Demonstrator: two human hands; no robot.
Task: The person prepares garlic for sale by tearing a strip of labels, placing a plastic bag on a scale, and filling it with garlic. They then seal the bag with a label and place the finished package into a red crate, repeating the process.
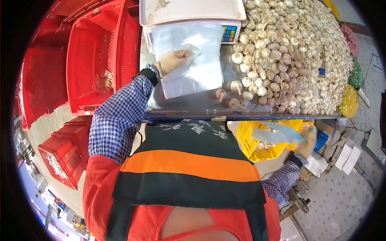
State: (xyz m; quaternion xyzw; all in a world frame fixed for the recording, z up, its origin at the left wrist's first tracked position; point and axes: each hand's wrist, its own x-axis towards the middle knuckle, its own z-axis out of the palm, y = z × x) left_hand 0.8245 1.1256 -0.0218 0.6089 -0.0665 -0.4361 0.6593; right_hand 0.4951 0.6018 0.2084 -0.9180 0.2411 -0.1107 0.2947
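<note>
Apron [189, 160] nearest, right hand [307, 145] grasps a bag [277, 134] below the bench's [193, 106] near edge, while left hand [173, 60] lies loose on the stack [197, 74] by the scale [193, 16], seemingly picking one sheet, which calls for a fingertip pinch.

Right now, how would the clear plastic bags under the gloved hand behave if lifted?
Probably floppy: the plastic bags lie thin and crinkled under the left hand. Likely light and slippery, as they look glossy on the metal table.

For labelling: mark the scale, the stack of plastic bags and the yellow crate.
scale [201, 10], head view, bare white weighing tray.
stack of plastic bags [201, 72], head view, middle of the top bag.
yellow crate [244, 138], head view, its left wall.
</note>
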